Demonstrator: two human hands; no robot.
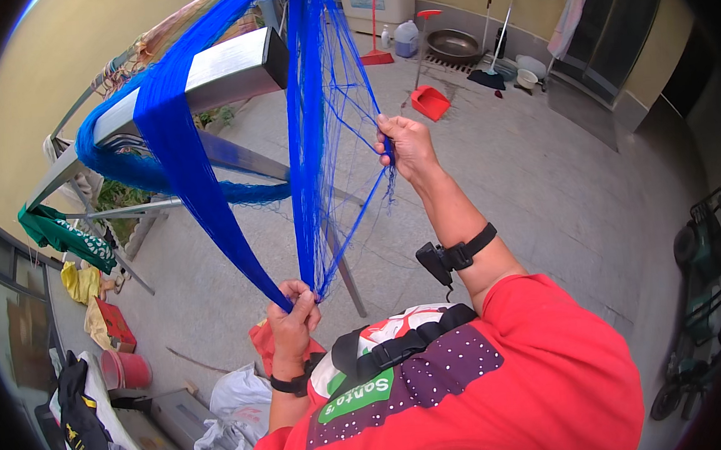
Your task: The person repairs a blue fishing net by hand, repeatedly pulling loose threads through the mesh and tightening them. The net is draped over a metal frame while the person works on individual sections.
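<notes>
A large skein of bright blue thread [197,165] hangs over the end of a square metal bar [236,66] and runs down to a point near my body. My left hand [294,322] pinches the skein at its lower end, fingers closed round the threads. To the right and higher up, my right hand [408,145] is closed on a small bunch of the same blue thread, drawing loose strands out sideways. Fine separate strands spread in a web between both hands and the main hank. Short loose ends dangle below my right fist.
Darker blue yarn [122,158] loops round the metal frame, with a green cloth [64,233] on its left. A red dustpan [430,103], a red broom [377,57] and a metal basin [453,44] are beyond. White plastic bags [235,409] and a red bucket [126,369] sit lower left.
</notes>
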